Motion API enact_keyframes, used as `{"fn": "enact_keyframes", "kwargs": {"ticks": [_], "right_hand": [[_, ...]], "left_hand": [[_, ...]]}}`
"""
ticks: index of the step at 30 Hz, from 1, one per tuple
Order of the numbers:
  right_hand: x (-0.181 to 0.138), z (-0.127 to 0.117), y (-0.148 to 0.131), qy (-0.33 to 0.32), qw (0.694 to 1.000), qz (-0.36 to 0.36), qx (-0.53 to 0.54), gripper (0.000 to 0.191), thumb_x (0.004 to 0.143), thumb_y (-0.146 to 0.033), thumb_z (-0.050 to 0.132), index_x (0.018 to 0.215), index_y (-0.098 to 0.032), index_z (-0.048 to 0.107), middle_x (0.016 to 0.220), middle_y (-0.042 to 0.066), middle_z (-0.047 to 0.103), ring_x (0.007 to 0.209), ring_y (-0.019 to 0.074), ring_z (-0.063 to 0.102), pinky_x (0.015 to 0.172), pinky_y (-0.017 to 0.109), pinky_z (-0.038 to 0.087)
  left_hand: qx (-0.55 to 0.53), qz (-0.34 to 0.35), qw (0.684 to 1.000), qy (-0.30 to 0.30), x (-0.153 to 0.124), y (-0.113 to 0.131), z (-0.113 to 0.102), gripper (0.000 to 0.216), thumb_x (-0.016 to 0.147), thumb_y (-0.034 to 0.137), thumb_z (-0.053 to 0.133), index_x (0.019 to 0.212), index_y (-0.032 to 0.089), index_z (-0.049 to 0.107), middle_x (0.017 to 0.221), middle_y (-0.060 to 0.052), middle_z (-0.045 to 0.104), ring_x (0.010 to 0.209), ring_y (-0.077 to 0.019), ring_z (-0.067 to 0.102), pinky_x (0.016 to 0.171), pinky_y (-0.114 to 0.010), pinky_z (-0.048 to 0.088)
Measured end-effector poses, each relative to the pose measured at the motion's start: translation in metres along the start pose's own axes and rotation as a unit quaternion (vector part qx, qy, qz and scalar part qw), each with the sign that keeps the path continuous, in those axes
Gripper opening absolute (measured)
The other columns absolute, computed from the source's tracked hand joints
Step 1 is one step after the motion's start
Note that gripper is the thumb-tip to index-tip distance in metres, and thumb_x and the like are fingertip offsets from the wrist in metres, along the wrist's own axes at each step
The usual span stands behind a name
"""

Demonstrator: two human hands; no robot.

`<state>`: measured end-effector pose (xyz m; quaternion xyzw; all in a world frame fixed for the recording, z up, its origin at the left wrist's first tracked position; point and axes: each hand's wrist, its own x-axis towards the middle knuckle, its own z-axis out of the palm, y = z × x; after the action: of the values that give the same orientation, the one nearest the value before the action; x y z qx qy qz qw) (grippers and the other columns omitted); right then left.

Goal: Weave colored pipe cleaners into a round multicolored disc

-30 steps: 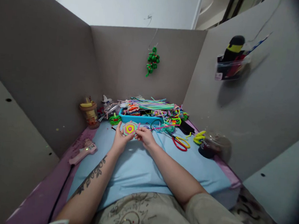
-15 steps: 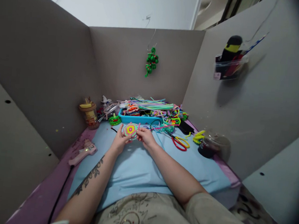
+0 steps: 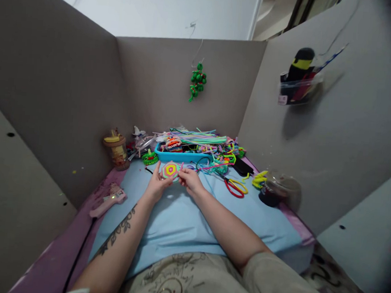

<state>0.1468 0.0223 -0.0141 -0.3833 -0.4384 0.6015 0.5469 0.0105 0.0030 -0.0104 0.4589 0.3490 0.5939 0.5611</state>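
Note:
A flat disc of coloured rings (image 3: pixel 171 171), with a pink and yellow middle and pale green and pink outer bands, is held over the blue cloth. My left hand (image 3: pixel 158 182) grips it from the left, thumb along its lower edge and fingers partly behind it. At the disc's right edge, my right hand (image 3: pixel 189 180) is closed, thumb against forefinger, on a pink fuzzy strand (image 3: pixel 181 166) whose tip stands up above the fingers. Whether that strand is fixed to the disc is too small to tell.
Behind the hands stands a blue tray (image 3: pixel 184 157) heaped with pipe cleaners (image 3: pixel 206 137). Red-and-yellow-handled scissors (image 3: pixel 235 187) lie to the right, near a dark jar (image 3: pixel 273 193). A pink glue gun (image 3: pixel 109 202) with a black cord lies left. Grey panels (image 3: pixel 173 81) enclose three sides.

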Motion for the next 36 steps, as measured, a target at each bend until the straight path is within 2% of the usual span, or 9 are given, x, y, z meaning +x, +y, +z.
{"fn": "enact_keyframes", "kwargs": {"ticks": [4, 6, 8, 13, 17, 21, 26, 30, 36], "right_hand": [[0.001, 0.0, 0.002, 0.005, 1.0, 0.007, 0.016, 0.021, 0.06, -0.032, 0.064, 0.056, -0.017, 0.049, 0.037, -0.005, 0.049, 0.031, 0.0054, 0.037, 0.035, 0.019, 0.021], [0.001, 0.001, 0.003, 0.01, 0.999, 0.013, 0.029, 0.022, 0.06, -0.032, 0.066, 0.057, -0.017, 0.05, 0.037, -0.005, 0.049, 0.031, 0.0053, 0.036, 0.035, 0.019, 0.021], [0.001, 0.001, 0.003, 0.016, 0.999, 0.022, 0.042, 0.022, 0.059, -0.032, 0.067, 0.058, -0.017, 0.05, 0.037, -0.005, 0.048, 0.032, 0.0053, 0.036, 0.035, 0.019, 0.021], [0.001, 0.003, 0.005, 0.013, 0.999, 0.009, 0.031, 0.025, 0.06, -0.035, 0.067, 0.06, -0.017, 0.05, 0.038, -0.005, 0.047, 0.033, 0.0056, 0.035, 0.035, 0.019, 0.02], [0.001, 0.005, 0.007, 0.059, 0.997, -0.036, 0.024, 0.03, 0.056, -0.035, 0.07, 0.074, -0.019, 0.051, 0.049, -0.006, 0.052, 0.037, 0.0065, 0.039, 0.036, 0.019, 0.022], [0.003, 0.004, 0.009, 0.078, 0.99, -0.116, -0.024, 0.029, 0.058, -0.035, 0.069, 0.078, -0.018, 0.056, 0.057, -0.004, 0.056, 0.046, 0.0078, 0.045, 0.044, 0.02, 0.034], [0.002, 0.003, 0.009, 0.07, 0.982, -0.159, -0.074, 0.024, 0.063, -0.035, 0.065, 0.079, -0.017, 0.065, 0.07, 0.002, 0.064, 0.062, 0.0129, 0.055, 0.06, 0.026, 0.042], [-0.002, 0.004, 0.006, 0.071, 0.965, -0.199, -0.152, 0.023, 0.064, -0.029, 0.064, 0.084, -0.018, 0.068, 0.08, 0.004, 0.067, 0.067, 0.0141, 0.054, 0.068, 0.028, 0.043], [-0.002, 0.003, 0.006, 0.107, 0.941, -0.241, -0.214, 0.011, 0.066, -0.026, 0.06, 0.071, -0.02, 0.068, 0.072, 0.002, 0.062, 0.066, 0.0148, 0.05, 0.067, 0.027, 0.04]], "left_hand": [[0.059, 0.061, 0.996, -0.027, 0.001, -0.002, 0.0, 0.082, 0.051, 0.027, 0.079, 0.126, 0.023, 0.045, 0.111, -0.009, 0.06, 0.085, -0.0192, 0.061, 0.07, -0.028, 0.049], [0.109, 0.062, 0.992, -0.027, 0.003, -0.005, -0.003, 0.061, 0.052, 0.028, 0.078, 0.109, 0.016, 0.061, 0.105, -0.01, 0.063, 0.089, -0.0221, 0.06, 0.073, -0.031, 0.049], [0.153, 0.063, 0.986, -0.015, 0.005, -0.006, -0.005, 0.049, 0.052, 0.029, 0.078, 0.098, 0.013, 0.066, 0.098, -0.011, 0.066, 0.088, -0.0224, 0.06, 0.075, -0.031, 0.048], [0.196, 0.057, 0.978, 0.031, 0.005, -0.004, -0.006, 0.047, 0.053, 0.03, 0.078, 0.096, 0.015, 0.069, 0.081, -0.007, 0.068, 0.064, -0.014, 0.057, 0.062, -0.026, 0.046], [0.157, 0.046, 0.986, 0.039, 0.005, -0.004, -0.005, 0.048, 0.05, 0.03, 0.08, 0.094, 0.014, 0.069, 0.075, -0.004, 0.066, 0.052, -0.0087, 0.049, 0.054, -0.023, 0.043], [0.121, 0.038, 0.991, 0.033, 0.007, -0.008, -0.007, 0.052, 0.048, 0.029, 0.08, 0.096, 0.012, 0.068, 0.082, -0.007, 0.067, 0.058, -0.0098, 0.053, 0.057, -0.023, 0.045], [0.059, 0.026, 0.997, 0.034, 0.01, -0.011, -0.008, 0.055, 0.047, 0.027, 0.081, 0.097, 0.011, 0.067, 0.089, -0.009, 0.066, 0.066, -0.012, 0.058, 0.063, -0.025, 0.048], [0.008, 0.011, 0.999, 0.046, 0.01, -0.01, -0.007, 0.057, 0.044, 0.025, 0.083, 0.096, 0.01, 0.066, 0.088, -0.009, 0.067, 0.066, -0.0119, 0.058, 0.063, -0.025, 0.047], [0.008, -0.008, 0.999, 0.035, 0.01, -0.011, -0.007, 0.057, 0.045, 0.025, 0.083, 0.097, 0.011, 0.066, 0.081, -0.007, 0.067, 0.061, -0.0119, 0.057, 0.06, -0.026, 0.047]]}}
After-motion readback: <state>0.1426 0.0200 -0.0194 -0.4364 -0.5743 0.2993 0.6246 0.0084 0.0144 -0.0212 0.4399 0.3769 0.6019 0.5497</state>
